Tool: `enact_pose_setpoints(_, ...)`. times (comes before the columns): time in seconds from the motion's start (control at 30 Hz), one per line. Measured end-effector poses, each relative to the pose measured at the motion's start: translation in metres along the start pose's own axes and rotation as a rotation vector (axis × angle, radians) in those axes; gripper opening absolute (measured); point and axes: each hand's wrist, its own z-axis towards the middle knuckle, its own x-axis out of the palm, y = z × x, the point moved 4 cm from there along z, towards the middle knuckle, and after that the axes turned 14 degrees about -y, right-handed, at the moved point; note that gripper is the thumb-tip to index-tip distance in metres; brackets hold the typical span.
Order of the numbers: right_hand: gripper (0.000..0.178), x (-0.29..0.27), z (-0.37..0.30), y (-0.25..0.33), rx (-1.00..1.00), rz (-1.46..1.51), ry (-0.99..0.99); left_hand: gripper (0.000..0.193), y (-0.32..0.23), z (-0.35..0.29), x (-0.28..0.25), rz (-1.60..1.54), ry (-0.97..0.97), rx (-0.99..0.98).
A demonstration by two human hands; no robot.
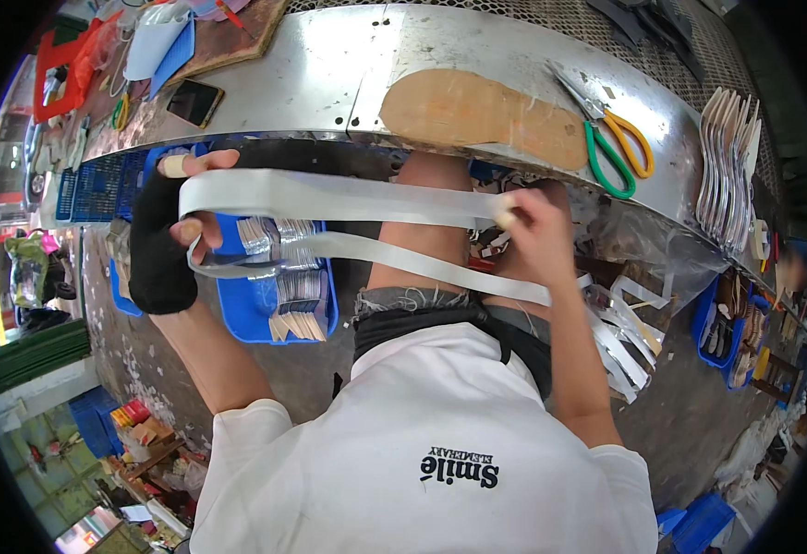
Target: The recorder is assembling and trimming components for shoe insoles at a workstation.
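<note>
A long, whitish flexible strip [329, 198] stretches between my hands in front of my lap, with a loop at its left end. My left hand [163, 240], in a black fingerless glove with a light wrap on one finger, holds the looped end between spread fingers. My right hand [542, 231] is bare and pinches the upper run of the strip. The lower run sags past my right wrist toward a pile of similar strips [620, 346] beside my right leg. Scissors [614, 138] with green and yellow handles lie on the metal bench, beyond my right hand.
On the metal bench [311, 65] lie a brown insole-shaped sheet [477, 106], a phone [195, 102] and a bunch of silvery fork-like pieces [727, 171]. A blue bin [237, 319] with stacked bundles stands below my left hand. Another blue bin [713, 323] stands right.
</note>
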Motion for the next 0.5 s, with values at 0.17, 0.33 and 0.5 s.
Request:
enact_pose_setpoints(0.17,0.019,-0.133,-0.003,0.047,0.199,0.788,-0.212,0.049,0.054,0.006,0.012,0.325,0.134,-0.312)
enact_pose_setpoints(0.33,0.051,-0.162,-0.014,0.086,0.024,1.271,0.137,0.037,0.107,-0.006,0.083,0.197,0.53,-0.533)
enact_pose_setpoints(0.5,0.031,-0.208,0.004,0.059,-0.032,1.26,-0.287,0.026,0.1,-0.019,0.085,0.098,0.676,-0.468)
